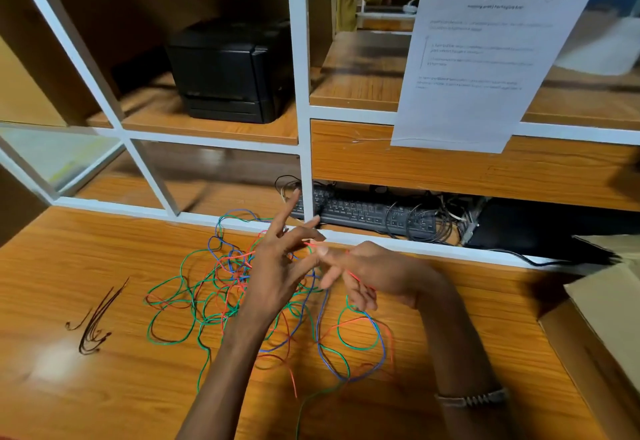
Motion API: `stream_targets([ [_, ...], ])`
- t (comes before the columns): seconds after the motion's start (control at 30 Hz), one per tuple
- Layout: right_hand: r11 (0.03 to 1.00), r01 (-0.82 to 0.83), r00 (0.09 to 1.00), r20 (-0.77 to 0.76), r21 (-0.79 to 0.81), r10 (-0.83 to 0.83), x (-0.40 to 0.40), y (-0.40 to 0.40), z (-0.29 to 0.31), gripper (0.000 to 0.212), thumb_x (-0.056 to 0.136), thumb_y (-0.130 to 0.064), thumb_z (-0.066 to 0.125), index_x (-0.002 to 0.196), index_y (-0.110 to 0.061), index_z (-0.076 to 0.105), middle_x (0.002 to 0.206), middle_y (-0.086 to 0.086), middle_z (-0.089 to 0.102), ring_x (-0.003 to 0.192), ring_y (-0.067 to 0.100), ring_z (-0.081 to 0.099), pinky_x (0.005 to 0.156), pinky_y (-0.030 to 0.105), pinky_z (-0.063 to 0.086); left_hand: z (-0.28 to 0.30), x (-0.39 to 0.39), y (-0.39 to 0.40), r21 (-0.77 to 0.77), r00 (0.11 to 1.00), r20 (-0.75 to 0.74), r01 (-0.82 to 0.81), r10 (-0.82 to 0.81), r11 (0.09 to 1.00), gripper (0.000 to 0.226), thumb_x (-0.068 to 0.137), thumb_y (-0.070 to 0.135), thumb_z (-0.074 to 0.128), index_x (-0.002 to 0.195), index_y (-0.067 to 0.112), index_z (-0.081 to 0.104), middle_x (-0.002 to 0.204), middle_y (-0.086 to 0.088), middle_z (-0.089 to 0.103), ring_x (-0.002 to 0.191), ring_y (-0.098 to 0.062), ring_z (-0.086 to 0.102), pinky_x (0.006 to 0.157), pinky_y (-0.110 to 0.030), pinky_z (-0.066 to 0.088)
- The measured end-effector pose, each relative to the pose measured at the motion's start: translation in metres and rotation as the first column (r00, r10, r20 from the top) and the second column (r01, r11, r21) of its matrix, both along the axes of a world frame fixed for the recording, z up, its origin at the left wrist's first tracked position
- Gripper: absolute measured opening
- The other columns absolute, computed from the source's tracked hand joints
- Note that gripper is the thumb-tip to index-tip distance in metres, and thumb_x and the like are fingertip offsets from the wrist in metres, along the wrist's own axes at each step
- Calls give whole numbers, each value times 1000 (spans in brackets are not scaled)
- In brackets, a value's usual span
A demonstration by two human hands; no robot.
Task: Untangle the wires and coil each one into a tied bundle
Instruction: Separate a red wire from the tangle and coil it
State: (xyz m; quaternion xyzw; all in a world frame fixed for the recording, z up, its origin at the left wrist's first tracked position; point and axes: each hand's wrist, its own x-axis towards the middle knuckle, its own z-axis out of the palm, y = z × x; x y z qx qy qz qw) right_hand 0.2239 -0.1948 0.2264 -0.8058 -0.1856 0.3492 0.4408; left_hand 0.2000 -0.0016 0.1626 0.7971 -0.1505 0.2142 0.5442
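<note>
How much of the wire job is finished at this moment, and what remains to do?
Nothing looks finished: no coiled or tied bundle is visible on the desk. In hand: the left hand and right hand are raised over the pile, working a red wire that runs between them. Left: the red, green and blue tangle is still mixed, and the dark ties lie unused beside it.
</note>
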Motion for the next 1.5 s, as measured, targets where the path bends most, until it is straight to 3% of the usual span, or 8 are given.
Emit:
stream_targets([
  [0.13,992,24,1000,-8,127,-24,0,-4,-9,68,102,-52,52,96,14,70,44,-6,49,40,6,37,45,22,32,-7,4,1,-197,974,-223,-23,-21,980,43,77,24,88,118,25,76,98,1,72,59,-13,53,63,-31,43],
  [0.2,961,136,991,-25,241,-134,1,-10,-14,50,100,-46,56,84,-2,74,46,0,36,38,6,29,40,21,24,-11,6,6,-208,949,-314,-49,-19,977,48,81,15,89,124,26,72,107,5,75,52,-14,55,59,-29,46],
  [0.37,813,285,959,-161,508,-235,13,-29,-17,60,100,-35,55,82,23,57,39,-3,34,33,8,20,40,27,13,-22,0,12,-86,912,-406,29,-61,996,17,98,14,71,113,12,77,87,9,74,50,3,56,53,-18,49],
  [0.7,539,596,798,-364,594,-481,35,-49,-28,39,104,-29,50,87,5,61,40,-4,31,30,6,26,40,21,18,-16,5,12,-185,955,-296,-56,-1,981,10,98,11,69,95,9,79,70,21,61,67,1,47,65,-29,41],
  [0.97,331,785,597,-495,524,-632,43,-56,-45,29,109,-26,46,98,-3,60,43,-9,36,33,3,32,40,19,31,-16,15,26,-267,946,-247,-274,209,924,8,95,18,77,89,16,81,68,-13,52,67,-8,44,64,-26,38],
  [1.1,316,802,556,-439,507,-706,44,-49,-50,32,109,-29,47,100,-3,63,44,-9,38,35,3,33,49,24,28,-18,22,21,-311,929,-255,-341,268,887,9,94,26,78,87,20,79,63,11,40,65,-12,36,61,-31,29],
  [1.3,479,640,748,-343,601,-569,32,-52,-35,39,106,-27,49,91,4,66,41,-4,28,33,7,23,39,20,25,-24,19,33,-201,920,-294,-323,258,925,15,97,42,70,96,27,72,90,-2,67,73,-17,62,68,-44,53],
  [1.5,534,581,813,-399,614,-424,23,-36,-33,38,105,-26,47,88,2,67,39,-4,28,30,7,22,39,21,19,-30,11,7,-128,883,-453,68,-120,989,11,97,12,73,108,11,76,87,-5,72,69,-15,63,60,-25,51],
])
